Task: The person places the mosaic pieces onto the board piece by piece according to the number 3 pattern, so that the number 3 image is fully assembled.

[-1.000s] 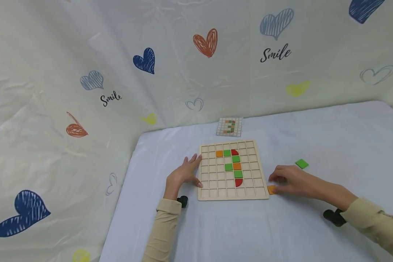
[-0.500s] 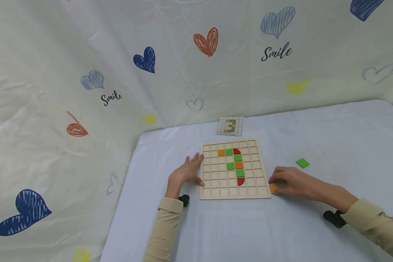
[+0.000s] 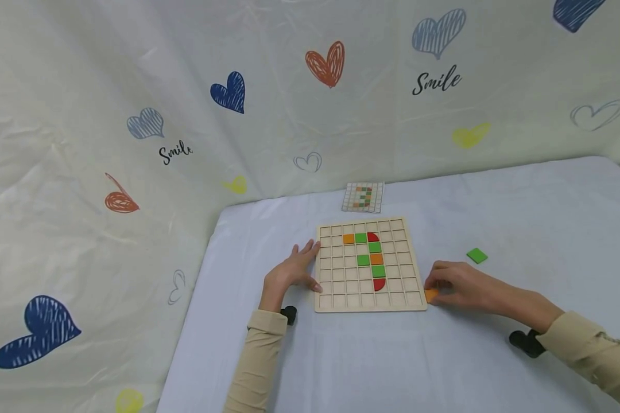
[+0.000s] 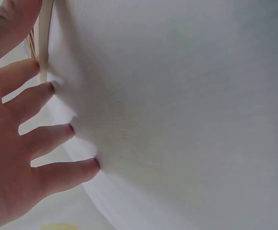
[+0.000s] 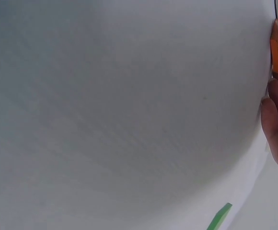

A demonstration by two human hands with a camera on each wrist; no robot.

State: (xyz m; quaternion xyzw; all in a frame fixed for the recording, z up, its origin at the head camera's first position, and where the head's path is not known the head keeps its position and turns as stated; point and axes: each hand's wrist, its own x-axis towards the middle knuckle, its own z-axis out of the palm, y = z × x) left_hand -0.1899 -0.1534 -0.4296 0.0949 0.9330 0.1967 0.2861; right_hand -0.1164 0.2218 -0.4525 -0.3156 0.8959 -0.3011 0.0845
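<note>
A square wooden grid board (image 3: 334, 289) lies on the table, with green, orange and red tiles set in several of its cells. At the board's left edge, my left hand (image 3: 291, 274) rests with fingers spread, thumb and index fingertip touching the rim; the left wrist view (image 4: 19, 139) shows the other fingertips on the cloth. Just off the board's lower right corner, my right hand (image 3: 460, 284) pinches an orange square tile (image 3: 431, 295) between thumb and fingers. The right wrist view shows that orange tile (image 5: 275, 52) tilted on edge, close to the board.
A loose green tile (image 3: 477, 255) lies beyond the right hand. Behind the board, a small card (image 3: 351, 201) printed with a coloured grid pattern lies on the white cloth (image 3: 361, 361). A curtain with hearts (image 3: 268, 132) hangs along the back and left.
The orange tile has been tipped up from lying flat, into the right hand's pinch. The board has shifted very slightly right along with the left hand.
</note>
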